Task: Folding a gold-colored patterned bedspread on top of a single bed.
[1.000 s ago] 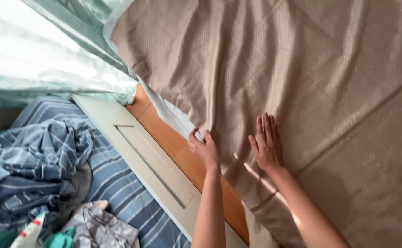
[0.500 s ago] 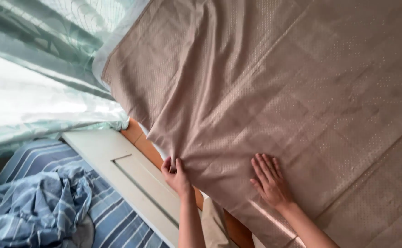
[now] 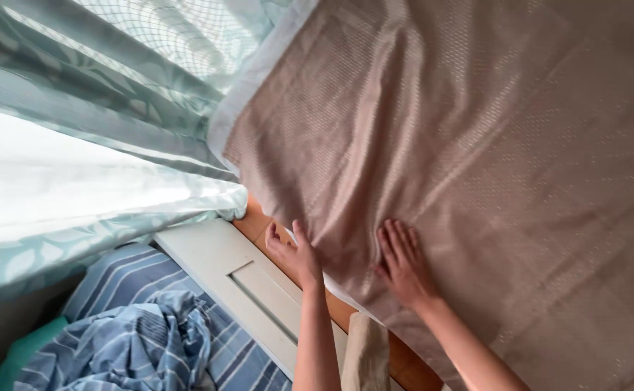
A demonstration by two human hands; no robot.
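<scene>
Pressing flat, the right hand (image 3: 402,264) lies with fingers spread and released on the tan cloth (image 3: 491,174), pinning it smooth over the surface. The left hand (image 3: 297,253) curls loosely at the cloth's edge, gripping nothing clearly, beside the wooden ledge (image 3: 259,221). Count: two hands, one cloth, one teal curtain (image 3: 99,94), one striped blue bedding heap (image 3: 136,340).

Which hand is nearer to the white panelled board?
Left. The left hand is at the edge of the brown cloth, just above the white panelled board; the right hand lies flat on the cloth, farther away.
</scene>
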